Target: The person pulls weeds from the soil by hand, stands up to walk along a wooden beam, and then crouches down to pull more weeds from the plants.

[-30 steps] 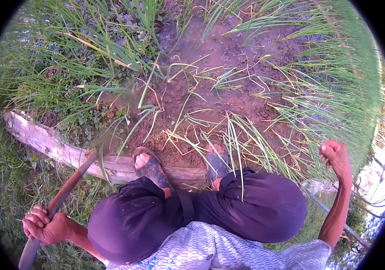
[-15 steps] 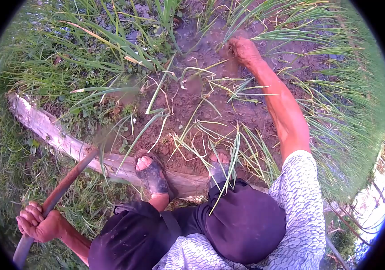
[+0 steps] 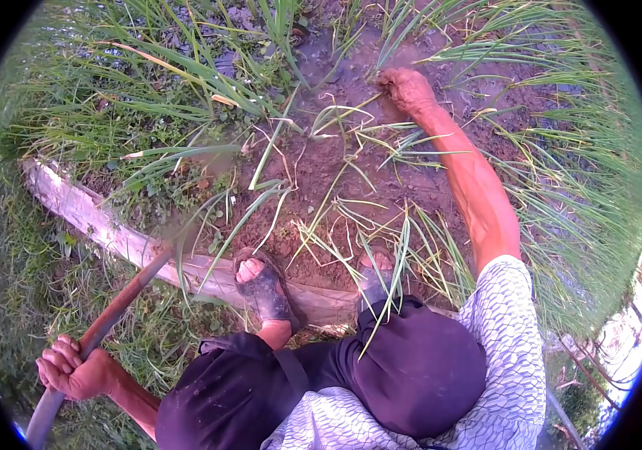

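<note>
Grips a long handle (image 3: 122, 304) in the left hand (image 3: 81, 373), with fingers wrapped firmly around the shaft, low at the side. Reaches far forward with the right hand (image 3: 407, 91), down at the wet mud, with fingers drawn together beside the base of a slender shoot (image 3: 390, 46); cannot tell whether pinching it or only touching it. Crouches before a muddy plot (image 3: 321, 176), brown near the feet, wetter toward the far side, and flanked at right by a dense green stand (image 3: 591, 172), at left by tangled weeds (image 3: 148, 120). Wears dark trousers (image 3: 422, 375) and a pale shirt (image 3: 505, 337) patterned in dark lines. Plants both feet at a pale, weathered log (image 3: 114, 229) along the near edge of the plot. Slants the handle from the lower left up to the log, reddish brown above the grip, greyer below, and blurred beyond its upper end. Faces limp stalks (image 3: 404, 240) strewn across the mud, green with some yellowing, and partly draped over the right knee. Wears mud-smeared, open-toed sandals (image 3: 264, 292). Touches the mud just beside the shoot, thin, green and fanning upward.
</note>
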`<state>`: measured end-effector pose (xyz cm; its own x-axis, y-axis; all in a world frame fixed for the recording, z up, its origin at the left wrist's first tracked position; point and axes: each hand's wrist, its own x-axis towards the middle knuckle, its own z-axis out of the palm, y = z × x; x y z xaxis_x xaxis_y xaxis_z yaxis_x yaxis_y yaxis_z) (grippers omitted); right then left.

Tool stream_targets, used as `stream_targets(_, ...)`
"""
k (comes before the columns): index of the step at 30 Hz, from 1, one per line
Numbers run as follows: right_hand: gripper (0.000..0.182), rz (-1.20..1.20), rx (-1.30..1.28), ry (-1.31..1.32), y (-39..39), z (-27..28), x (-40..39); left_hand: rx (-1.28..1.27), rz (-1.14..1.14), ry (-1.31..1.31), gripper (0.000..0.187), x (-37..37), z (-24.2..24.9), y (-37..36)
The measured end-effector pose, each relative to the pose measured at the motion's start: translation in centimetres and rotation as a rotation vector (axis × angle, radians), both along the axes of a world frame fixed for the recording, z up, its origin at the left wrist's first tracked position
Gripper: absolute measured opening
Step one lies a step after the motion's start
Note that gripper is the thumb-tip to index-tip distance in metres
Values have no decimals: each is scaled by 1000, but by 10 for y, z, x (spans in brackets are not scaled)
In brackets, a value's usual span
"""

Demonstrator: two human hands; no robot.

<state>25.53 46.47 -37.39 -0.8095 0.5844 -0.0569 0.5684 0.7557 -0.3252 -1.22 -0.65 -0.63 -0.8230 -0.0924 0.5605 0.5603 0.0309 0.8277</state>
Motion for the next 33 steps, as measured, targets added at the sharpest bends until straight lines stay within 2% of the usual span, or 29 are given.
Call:
stream_targets(3,19,-342,-791,42,0,26,3,-27,58,17,19,4,0,8)
stream_targets(7,20,-377,-700,248,14,31,-5,-32,68,-22,22,7,-1,9)
stream_targets(11,19,-238,-812,207,27,13,-21,-48,106,-15,26,8,0,14)
stream_targets(12,17,-166,-772,148,27,14,-27,-50,111,-16,27,9,0,14)
stream_targets(15,22,-441,-997,132,28,18,-40,-28,62,-29,26,5,-1,6)
stream_targets(16,30,-451,-1060,135,30,20,-40,-26,46,-30,25,4,-1,2)
stream_targets(19,28,-298,-1131,35,32,22,-42,-19,42,-24,24,3,0,1)
stream_targets(20,33,-322,-1142,23,33,24,-41,-17,70,-17,24,3,-1,3)
stream_targets(23,42,-202,-906,-107,27,46,-49,-14,86,-7,23,3,-1,4)
stream_targets(24,47,-80,-756,-157,25,53,-50,-14,78,-5,23,3,-1,3)
stream_targets(27,40,42,-419,-105,11,51,-56,-22,58,-7,22,3,-1,1)
stream_targets(28,29,39,-393,-98,8,44,-57,-21,54,-10,22,3,-1,2)
stream_targets(31,20,71,-307,-78,2,25,-62,-16,46,-15,21,4,-1,2)
stream_targets(33,18,-102,-480,70,2,18,-58,-17,40,-19,21,4,-1,2)
